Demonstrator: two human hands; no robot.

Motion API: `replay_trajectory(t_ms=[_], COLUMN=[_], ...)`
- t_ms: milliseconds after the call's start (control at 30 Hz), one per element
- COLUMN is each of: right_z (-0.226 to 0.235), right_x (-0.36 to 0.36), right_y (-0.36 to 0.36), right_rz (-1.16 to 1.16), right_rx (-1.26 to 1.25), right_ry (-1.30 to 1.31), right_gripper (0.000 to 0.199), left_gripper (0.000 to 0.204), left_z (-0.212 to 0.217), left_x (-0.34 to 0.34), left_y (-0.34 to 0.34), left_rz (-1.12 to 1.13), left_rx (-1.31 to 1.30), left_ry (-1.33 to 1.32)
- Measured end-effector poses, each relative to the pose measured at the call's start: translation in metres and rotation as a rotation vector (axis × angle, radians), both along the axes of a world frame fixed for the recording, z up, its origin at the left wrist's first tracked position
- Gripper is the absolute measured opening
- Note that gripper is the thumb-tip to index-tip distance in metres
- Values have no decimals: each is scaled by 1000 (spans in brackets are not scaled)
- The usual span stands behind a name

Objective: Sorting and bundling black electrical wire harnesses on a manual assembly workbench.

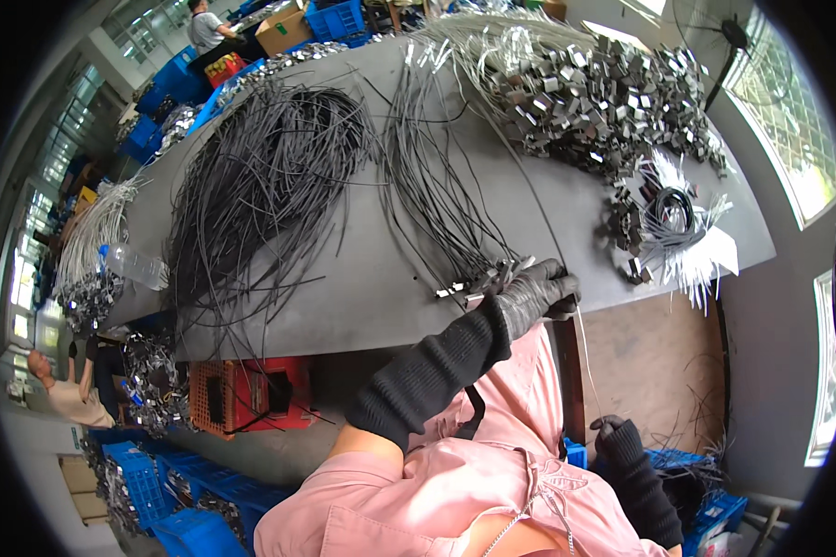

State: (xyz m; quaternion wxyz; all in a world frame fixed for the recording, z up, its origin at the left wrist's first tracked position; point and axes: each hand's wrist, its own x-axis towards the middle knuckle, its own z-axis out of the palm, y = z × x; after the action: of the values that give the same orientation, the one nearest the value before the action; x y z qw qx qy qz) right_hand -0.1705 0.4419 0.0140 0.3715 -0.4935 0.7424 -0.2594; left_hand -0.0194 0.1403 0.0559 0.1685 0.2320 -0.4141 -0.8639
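Observation:
My left hand (537, 290), in a dark glove and black sleeve, reaches onto the grey table (362, 297) and is closed on the near end of a bundle of thin black cables (437, 204). Small metal clips (478, 280) sit at the cable ends just left of the fingers. My right hand (611, 433), also gloved, hangs low beside my pink top, below the table edge. Its fingers are closed on a thin pale wire (585, 362) that runs up to the table edge by my left hand.
A big heap of black cables (260, 186) covers the table's left. A pile of metal clips (613, 93) and a tied cable coil (671, 215) lie right. A plastic bottle (132, 265), red crate (251, 395), blue crates (158, 483) and two other people (60, 390) (204, 26) are around.

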Motion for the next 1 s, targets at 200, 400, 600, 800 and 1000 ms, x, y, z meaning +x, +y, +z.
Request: replay_trajectory(t_ms=[200,400,600,800,1000], right_z=[57,101,128,123,122], right_x=[11,14,23,20,13], right_y=[-87,-122,-121,-145,-193], right_rz=[-201,-155,-113,83,19], right_rx=[79,-120,-393,-496,-284], right_ry=[-294,-403,-359,122,168], right_gripper=[22,20,24,16,23], left_gripper=[25,22,24,26,20], left_z=[52,107,162,149,104], left_x=[2,16,21,16,7], left_y=[-8,-13,6,-17,-2], left_rz=[69,189,208,223,139], left_rx=[-253,-366,-573,-428,-311], left_ry=[24,191,474,233,122])
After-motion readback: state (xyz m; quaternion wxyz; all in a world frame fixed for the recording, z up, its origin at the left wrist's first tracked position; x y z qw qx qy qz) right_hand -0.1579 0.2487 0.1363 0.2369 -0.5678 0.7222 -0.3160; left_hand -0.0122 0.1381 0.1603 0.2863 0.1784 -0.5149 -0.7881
